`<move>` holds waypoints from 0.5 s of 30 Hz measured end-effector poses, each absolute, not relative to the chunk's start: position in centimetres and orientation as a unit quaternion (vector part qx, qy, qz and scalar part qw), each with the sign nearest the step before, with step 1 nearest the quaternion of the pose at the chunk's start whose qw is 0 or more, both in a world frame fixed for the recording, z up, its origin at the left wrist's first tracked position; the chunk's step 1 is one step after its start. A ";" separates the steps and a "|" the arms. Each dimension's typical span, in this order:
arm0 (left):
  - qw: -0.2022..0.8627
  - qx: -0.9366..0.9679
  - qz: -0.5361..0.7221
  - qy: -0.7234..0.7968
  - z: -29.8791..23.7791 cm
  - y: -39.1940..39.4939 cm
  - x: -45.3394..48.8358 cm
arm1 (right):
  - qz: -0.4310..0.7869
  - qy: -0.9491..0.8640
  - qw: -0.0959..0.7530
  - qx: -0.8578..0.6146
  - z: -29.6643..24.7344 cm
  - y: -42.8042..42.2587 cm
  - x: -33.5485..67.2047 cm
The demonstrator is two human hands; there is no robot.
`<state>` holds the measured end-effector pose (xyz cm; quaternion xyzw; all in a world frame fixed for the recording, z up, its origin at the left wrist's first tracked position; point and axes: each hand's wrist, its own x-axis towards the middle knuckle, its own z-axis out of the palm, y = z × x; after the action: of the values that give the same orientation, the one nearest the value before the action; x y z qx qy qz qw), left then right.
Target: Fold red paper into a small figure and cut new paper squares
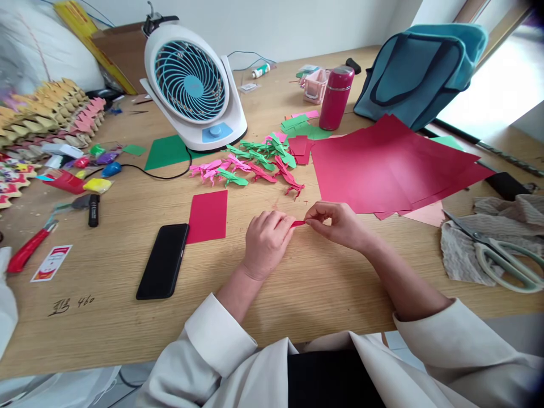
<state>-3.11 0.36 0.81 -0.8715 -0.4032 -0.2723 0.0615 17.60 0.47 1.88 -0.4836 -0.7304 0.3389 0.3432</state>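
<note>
My left hand [268, 238] is closed round one end of a narrow strip of folded red paper [298, 223], just above the table. With thumb and forefinger, my right hand [335, 224] pinches the strip's other end. Most of the strip is hidden in my left fingers. Beyond my hands lies a pile of folded paper figures: green ones [255, 156], pink ones [209, 169] and red ones [289, 175]. To the left of my left hand is a flat red paper rectangle [209, 216], with a black phone [164, 262] over its corner.
A white fan [191, 85] stands at the back left. Large red sheets [374, 164] spread at the right, near a red bottle [336, 97] and blue bag [414, 79]. Scissors [488, 249] rest on grey cloth at far right. A red-handled knife [29, 249] lies left.
</note>
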 end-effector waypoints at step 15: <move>0.065 -0.892 -0.232 -0.383 0.6 0.2 -2.5 | 0.152 -0.830 0.195 -0.500 1.5 -0.1 17.1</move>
<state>-2.51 0.21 0.56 -0.8916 -0.3835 -0.2319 0.0654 17.09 -0.09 1.46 -0.4998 -0.8299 0.1525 0.1952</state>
